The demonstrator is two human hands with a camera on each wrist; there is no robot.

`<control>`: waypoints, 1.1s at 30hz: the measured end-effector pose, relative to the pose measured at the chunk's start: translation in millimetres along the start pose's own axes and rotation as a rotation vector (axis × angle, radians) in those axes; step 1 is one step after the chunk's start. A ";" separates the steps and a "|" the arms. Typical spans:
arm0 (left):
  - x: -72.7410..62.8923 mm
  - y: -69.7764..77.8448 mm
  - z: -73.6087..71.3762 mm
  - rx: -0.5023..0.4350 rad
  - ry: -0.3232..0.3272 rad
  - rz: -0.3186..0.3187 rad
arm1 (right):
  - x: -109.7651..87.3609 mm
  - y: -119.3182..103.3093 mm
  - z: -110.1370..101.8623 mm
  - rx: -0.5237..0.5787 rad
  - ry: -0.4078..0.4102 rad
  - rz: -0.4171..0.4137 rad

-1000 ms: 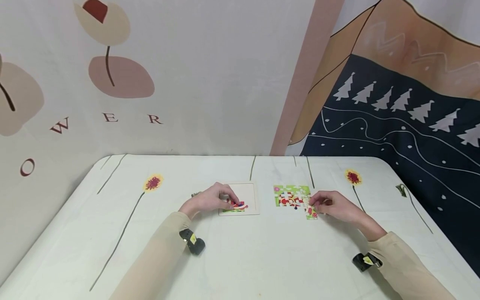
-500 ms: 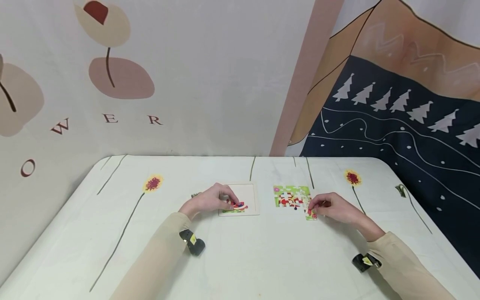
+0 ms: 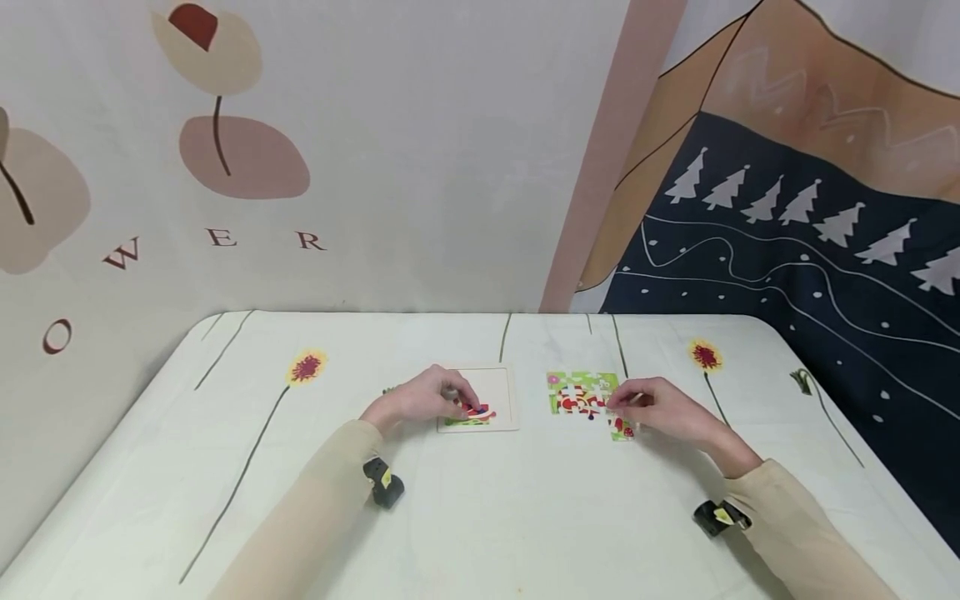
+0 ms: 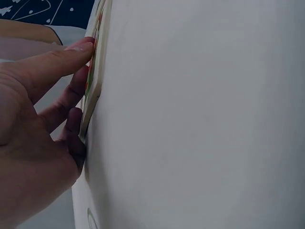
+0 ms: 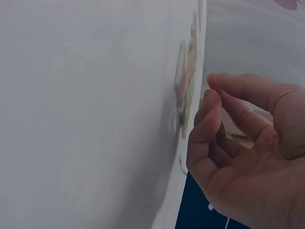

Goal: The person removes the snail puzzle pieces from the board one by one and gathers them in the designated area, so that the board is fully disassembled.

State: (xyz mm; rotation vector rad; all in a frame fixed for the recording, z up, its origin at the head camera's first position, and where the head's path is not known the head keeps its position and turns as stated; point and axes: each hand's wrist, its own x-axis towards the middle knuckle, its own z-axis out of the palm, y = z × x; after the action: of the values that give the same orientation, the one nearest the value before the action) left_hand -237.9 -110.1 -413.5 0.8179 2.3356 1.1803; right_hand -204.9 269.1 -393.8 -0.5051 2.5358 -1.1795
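Observation:
In the head view, my left hand rests its fingertips on colourful jigsaw pieces lying in the lower left of a pale puzzle board. The left wrist view has its thumb on the pieces, other fingers near the edge of the board. My right hand hovers at the right side of a partly joined jigsaw, just above a corner piece with red mushrooms. Thumb and index tips of the right hand come close together in the right wrist view, with nothing visible between them.
A white tablecloth with printed flowers covers the table. Printed cloth hangs behind it, pale in the middle and dark blue with trees at right. A black camera is strapped on each wrist.
My right hand first moved slightly down onto the lower right pieces, then up and left, uncovering more of the mushroom corner piece. My left hand stays nearly still on the board.

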 end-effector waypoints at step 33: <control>-17.9 -10.9 -15.6 -0.021 0.009 -0.063 | 60.7 -59.1 60.0 0.093 -0.068 -0.163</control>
State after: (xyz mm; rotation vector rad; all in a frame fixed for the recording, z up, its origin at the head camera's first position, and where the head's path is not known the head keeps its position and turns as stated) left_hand -236.9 -136.1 -412.1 0.7283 2.3343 1.1825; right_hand -223.6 167.0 -392.3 -0.7265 2.4075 -1.3068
